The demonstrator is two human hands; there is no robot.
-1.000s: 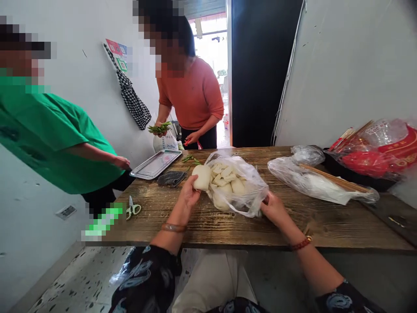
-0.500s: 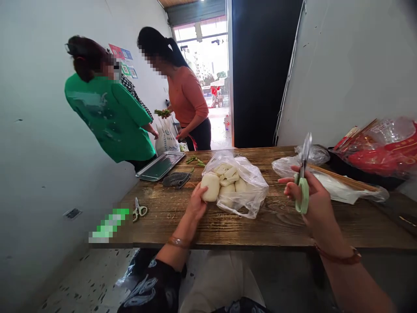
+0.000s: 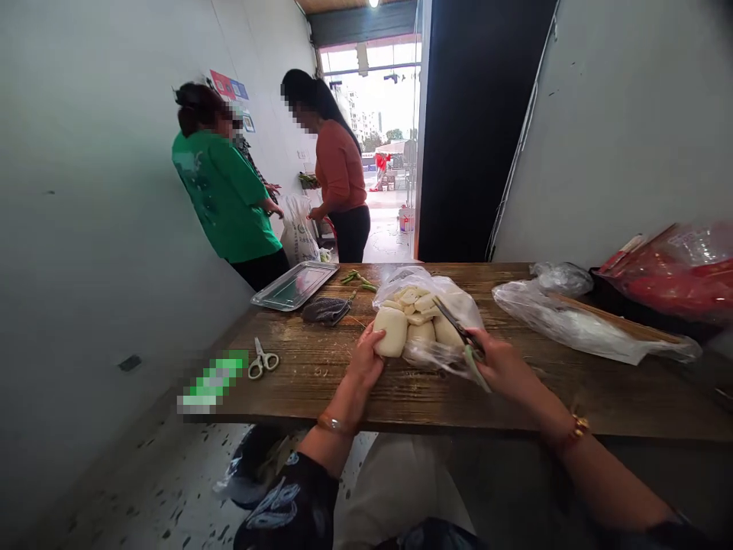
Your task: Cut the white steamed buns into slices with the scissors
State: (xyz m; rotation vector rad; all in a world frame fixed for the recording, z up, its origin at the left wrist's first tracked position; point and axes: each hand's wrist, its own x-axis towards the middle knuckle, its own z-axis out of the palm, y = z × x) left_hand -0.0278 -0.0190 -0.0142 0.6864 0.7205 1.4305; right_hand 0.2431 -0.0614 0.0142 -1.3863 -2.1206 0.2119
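My left hand (image 3: 365,357) grips a smooth, cream-white rounded block that looks like a steamed bun (image 3: 392,334), at the left edge of a clear plastic bag (image 3: 468,302). More such buns (image 3: 420,336) sit in the opened bag, with flat pale slices (image 3: 413,299) heaped on top. In my right hand (image 3: 505,368) is a pair of scissors (image 3: 452,318) with light green handles. Their blades point up and left over the bag's right side, apart from the held bun. Whether the blades are spread is hard to make out.
A second pair of scissors (image 3: 263,360) lies left on the wooden table (image 3: 332,389). Behind are a dark cloth (image 3: 325,309), green stalks (image 3: 358,279) and a metal tray (image 3: 295,286). Plastic-wrapped sticks (image 3: 607,321) lie right. Two people (image 3: 229,191) (image 3: 340,168) stand beyond, near a white sack (image 3: 298,233).
My right hand has brought the scissors left and down, from upright beside the bag to over it. My left hand still holds the bun. The view has shifted slightly.
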